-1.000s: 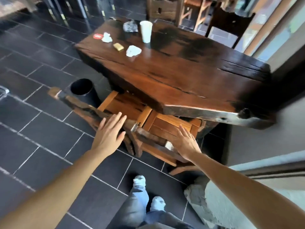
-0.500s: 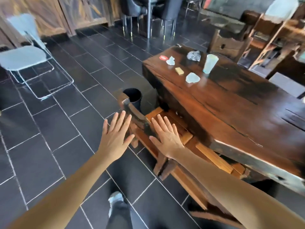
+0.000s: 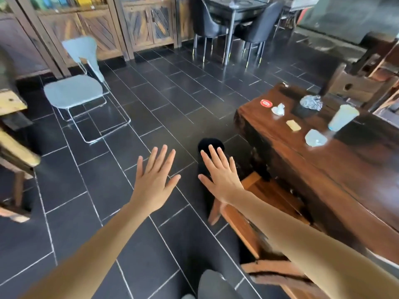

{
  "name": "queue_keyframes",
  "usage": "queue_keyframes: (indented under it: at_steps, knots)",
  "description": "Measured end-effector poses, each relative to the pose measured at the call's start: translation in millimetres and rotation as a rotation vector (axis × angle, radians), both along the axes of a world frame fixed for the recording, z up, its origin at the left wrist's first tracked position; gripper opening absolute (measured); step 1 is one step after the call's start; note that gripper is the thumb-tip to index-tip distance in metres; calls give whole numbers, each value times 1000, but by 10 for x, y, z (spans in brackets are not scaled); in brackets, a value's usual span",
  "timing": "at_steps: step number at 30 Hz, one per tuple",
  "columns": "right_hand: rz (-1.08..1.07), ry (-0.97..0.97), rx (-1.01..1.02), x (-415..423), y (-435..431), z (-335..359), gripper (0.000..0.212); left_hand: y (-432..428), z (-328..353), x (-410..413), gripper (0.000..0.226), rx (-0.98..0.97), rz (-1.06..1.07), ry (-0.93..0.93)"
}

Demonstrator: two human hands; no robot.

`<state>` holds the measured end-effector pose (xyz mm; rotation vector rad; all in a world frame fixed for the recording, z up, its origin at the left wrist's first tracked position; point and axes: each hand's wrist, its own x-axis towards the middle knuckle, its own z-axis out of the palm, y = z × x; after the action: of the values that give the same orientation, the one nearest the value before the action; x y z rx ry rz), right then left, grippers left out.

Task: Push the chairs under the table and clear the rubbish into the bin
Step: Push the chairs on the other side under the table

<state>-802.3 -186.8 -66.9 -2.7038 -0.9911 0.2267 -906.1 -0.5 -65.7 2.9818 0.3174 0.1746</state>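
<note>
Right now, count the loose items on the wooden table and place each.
6, on the table, far end: red disc at the corner, crumpled tissue beside it, foil ball behind, yellow card midway, pale cup rightmost, second tissue nearest. Others may be off-frame.

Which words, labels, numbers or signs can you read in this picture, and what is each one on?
No text can be read.
The red round disc on the table: a white mark, too blurred to read.
The yellow card: no print shows.
The book spines, top left: too small to read.
</note>
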Motion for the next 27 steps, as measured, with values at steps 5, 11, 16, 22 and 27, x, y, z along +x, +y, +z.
queue_keyframes:
  at_steps: [5,11,16,22,27]
  knots:
    - [70,-13,-21,591,692,-80,68,623,-60,580,74,-46,14,-22]
    - [59,-17,-27,1716,1605,-287,69,1553,-146,1691,73,-6,24,23]
    - [68,-53,9,2752,2335,-127,70,2246,91,2688,73,-15,20,-9]
    - [86,-76,2,3796,3074,12,72,3025,139,3805,74,44,25,-32]
    - [11,-77,-15,4823,3589,-96,71,3680,-19,4945,76,105,-78,-15]
